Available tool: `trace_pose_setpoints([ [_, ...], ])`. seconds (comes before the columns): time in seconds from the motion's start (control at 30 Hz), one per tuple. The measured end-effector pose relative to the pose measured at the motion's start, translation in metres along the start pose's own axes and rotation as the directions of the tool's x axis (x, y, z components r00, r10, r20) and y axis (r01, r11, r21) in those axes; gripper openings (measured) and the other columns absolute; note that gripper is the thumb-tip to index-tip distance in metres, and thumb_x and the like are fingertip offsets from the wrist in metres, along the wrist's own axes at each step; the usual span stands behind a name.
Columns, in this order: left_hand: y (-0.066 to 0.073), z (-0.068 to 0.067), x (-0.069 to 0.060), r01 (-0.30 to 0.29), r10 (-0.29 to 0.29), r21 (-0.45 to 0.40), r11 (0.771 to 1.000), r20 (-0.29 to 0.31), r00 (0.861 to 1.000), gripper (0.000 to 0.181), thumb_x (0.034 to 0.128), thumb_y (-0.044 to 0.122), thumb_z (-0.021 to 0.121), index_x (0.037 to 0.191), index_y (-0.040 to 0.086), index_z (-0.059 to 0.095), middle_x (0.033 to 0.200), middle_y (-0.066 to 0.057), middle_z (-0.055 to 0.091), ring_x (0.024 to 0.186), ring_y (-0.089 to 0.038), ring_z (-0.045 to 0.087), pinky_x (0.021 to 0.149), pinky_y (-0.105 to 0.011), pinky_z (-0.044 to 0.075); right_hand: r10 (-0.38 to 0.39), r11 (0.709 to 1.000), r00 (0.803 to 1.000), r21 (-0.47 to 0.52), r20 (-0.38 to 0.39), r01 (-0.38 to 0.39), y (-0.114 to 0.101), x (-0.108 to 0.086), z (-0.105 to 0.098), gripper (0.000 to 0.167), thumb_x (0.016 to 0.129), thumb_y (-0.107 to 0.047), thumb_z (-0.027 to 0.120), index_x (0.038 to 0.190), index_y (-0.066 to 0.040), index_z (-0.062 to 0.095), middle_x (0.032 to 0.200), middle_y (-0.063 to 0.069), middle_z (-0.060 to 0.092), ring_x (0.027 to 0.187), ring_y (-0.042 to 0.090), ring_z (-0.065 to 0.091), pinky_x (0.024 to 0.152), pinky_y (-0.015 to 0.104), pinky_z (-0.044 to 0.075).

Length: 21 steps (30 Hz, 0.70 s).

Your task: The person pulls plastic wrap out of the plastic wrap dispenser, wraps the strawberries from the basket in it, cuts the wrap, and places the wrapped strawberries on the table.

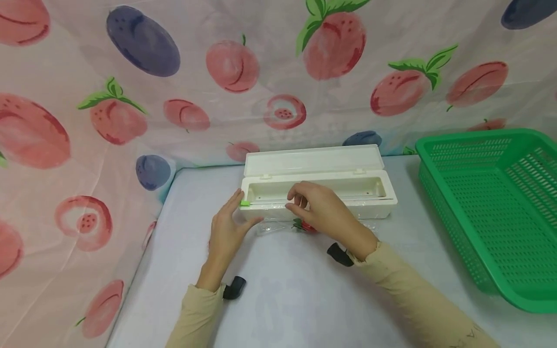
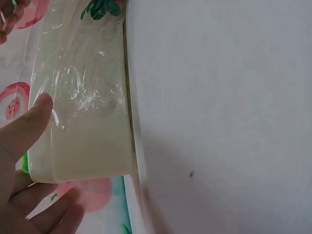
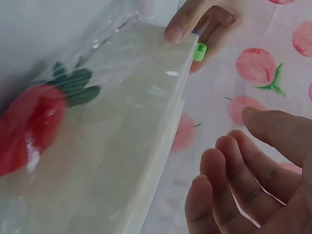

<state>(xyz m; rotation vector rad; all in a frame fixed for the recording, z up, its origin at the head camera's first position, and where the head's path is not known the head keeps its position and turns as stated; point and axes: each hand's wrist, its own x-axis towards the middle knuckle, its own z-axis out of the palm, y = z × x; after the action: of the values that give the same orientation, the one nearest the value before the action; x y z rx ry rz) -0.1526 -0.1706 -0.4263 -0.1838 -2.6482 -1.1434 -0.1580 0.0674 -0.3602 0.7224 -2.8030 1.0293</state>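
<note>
A long white cling film dispenser (image 1: 319,188) stands on the table with its hinged lid (image 1: 313,162) tilted back. A small green slide cutter (image 1: 245,203) sits at the left end of its front edge. Clear plastic film (image 2: 83,83) lies over the front wall. Below it shows a red, strawberry-like shape with green leaves (image 3: 36,124), print or object I cannot tell. My left hand (image 1: 228,232) holds the dispenser's left end, thumb on the front wall, fingers around the end. Above the front edge, my right hand (image 1: 319,208) hovers with fingers loosely curled, nothing visible between them.
A green plastic basket (image 1: 483,232) stands at the right, beside the dispenser. Fruit-patterned cloth (image 1: 191,63) hangs behind and to the left. The table (image 1: 278,299) has a pale cover. Dark wrist mounts (image 1: 340,254) stick out by both sleeves.
</note>
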Motion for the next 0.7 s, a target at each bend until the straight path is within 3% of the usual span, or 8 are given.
trace_pose_setpoints([
  [0.17,-0.002,0.0,0.004,0.002,-0.003,-0.032,0.999,-0.019,1.0,0.072,0.0739,0.022,0.087,0.136,0.002,0.058,0.13,-0.021,0.062,0.101,-0.031,0.071,0.078,-0.04,0.06,-0.036,0.999,0.998,-0.007,0.057,0.036,-0.011,0.016,0.007,0.013,0.092,-0.019,0.072,0.098,-0.008,0.068,0.083,-0.001,0.063,0.076,0.013,0.058,0.069,0.027,0.05],
  [0.27,-0.003,0.0,0.005,0.009,-0.009,0.017,1.0,-0.025,1.0,0.07,0.0741,0.028,0.087,0.135,0.005,0.061,0.121,-0.024,0.065,0.095,-0.031,0.073,0.075,-0.041,0.061,-0.061,0.998,0.994,-0.012,0.088,0.062,-0.016,0.025,0.013,0.014,0.092,-0.018,0.072,0.099,-0.007,0.069,0.084,0.0,0.064,0.076,0.014,0.058,0.07,0.027,0.051],
  [0.53,-0.004,-0.002,0.008,-0.007,0.009,0.034,0.999,-0.049,0.999,0.069,0.0718,0.036,0.088,0.13,0.007,0.064,0.112,-0.025,0.068,0.087,-0.029,0.074,0.07,-0.04,0.061,-0.127,0.99,0.984,-0.049,0.128,0.134,-0.029,0.045,0.028,0.013,0.093,-0.017,0.07,0.102,-0.007,0.071,0.091,0.004,0.066,0.085,0.018,0.062,0.077,0.03,0.053],
  [0.7,-0.005,-0.002,0.009,-0.025,0.027,0.037,0.999,-0.066,0.997,0.067,0.07,0.033,0.089,0.127,0.007,0.066,0.111,-0.022,0.069,0.08,-0.028,0.075,0.067,-0.04,0.061,-0.13,0.988,0.981,-0.064,0.147,0.14,-0.033,0.054,0.037,0.017,0.093,-0.017,0.071,0.107,-0.007,0.074,0.097,0.006,0.067,0.089,0.019,0.062,0.079,0.031,0.053],
])
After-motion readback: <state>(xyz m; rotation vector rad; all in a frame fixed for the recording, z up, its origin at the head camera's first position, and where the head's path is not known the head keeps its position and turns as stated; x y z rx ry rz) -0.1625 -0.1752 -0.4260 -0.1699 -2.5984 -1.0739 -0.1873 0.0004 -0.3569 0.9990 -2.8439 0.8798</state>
